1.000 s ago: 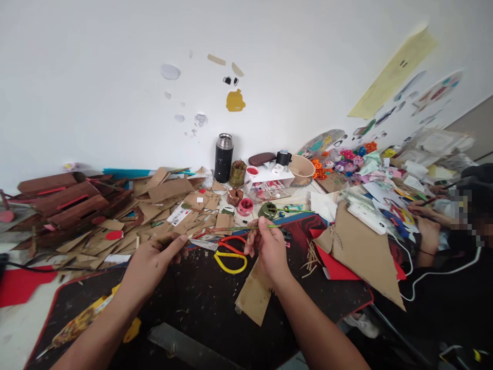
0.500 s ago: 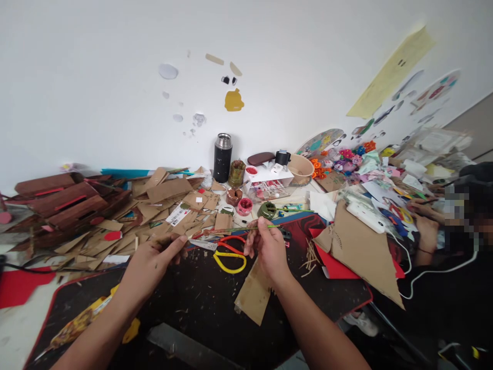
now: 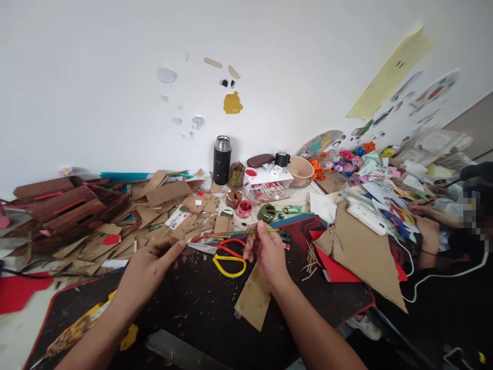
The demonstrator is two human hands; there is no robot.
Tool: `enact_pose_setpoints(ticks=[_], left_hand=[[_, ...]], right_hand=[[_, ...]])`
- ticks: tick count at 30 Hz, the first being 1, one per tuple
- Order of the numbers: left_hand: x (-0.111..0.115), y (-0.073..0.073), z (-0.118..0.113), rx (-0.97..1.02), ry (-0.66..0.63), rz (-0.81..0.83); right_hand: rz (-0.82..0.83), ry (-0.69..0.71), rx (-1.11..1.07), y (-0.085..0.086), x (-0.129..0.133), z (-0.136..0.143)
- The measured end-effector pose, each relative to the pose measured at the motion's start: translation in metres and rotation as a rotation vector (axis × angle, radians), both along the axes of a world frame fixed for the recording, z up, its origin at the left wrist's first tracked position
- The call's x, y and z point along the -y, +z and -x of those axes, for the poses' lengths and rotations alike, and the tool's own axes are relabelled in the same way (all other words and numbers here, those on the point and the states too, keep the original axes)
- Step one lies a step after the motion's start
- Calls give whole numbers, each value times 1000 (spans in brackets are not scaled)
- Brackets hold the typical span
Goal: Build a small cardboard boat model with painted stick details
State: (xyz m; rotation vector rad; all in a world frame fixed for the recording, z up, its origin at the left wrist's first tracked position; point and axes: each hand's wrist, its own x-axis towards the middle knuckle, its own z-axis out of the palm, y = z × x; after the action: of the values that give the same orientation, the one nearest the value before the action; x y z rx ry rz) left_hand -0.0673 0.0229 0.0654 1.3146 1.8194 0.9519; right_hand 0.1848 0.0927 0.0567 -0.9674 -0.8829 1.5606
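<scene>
My right hand [image 3: 269, 252] pinches a thin green stick, apparently a paintbrush [image 3: 234, 233], which points left across the mat. At its reddish-brown left end is my left hand [image 3: 156, 264], closed with thumb against fingers; what it holds is too small to make out. Both hands have dark paint-like stains. Between them lie scissors [image 3: 230, 264] with red and yellow handles, blades pointing left. A strip of brown cardboard [image 3: 254, 300] lies under my right wrist. Just beyond the hands stand small open pots of brown [image 3: 233, 198], red [image 3: 244, 208] and green paint [image 3: 267, 211].
Cardboard scraps [image 3: 169, 192] and brown-painted pieces [image 3: 63, 203] are heaped at left. A black flask [image 3: 222, 162] stands by the wall. A yellow glue-gun-like tool [image 3: 77, 329] and a metal blade [image 3: 181, 352] lie in front. Another person's arm [image 3: 428, 241] is at right.
The view has shifted slightly. My hands keep nearly the same pose, the right still holding the brush and the left still closed at its end. The other person's arm at right has moved a little.
</scene>
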Motion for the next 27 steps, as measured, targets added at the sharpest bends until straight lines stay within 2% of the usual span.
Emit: enact_pose_setpoints(ticks=[5, 14, 18, 23, 27], left_hand=[[6, -3, 6, -193, -15, 42], [26, -16, 9, -525, 3, 101], [23, -7, 9, -680, -9, 138], [6, 11, 15, -1008, -32, 151], [-12, 13, 25, -1209, -76, 89]], right_hand=[[0, -35, -35, 1, -2, -1], [60, -41, -90, -7, -2, 1], [64, -54, -100, -4, -4, 2], [67, -57, -106, 0, -8, 6], [69, -55, -116, 0, -10, 8]])
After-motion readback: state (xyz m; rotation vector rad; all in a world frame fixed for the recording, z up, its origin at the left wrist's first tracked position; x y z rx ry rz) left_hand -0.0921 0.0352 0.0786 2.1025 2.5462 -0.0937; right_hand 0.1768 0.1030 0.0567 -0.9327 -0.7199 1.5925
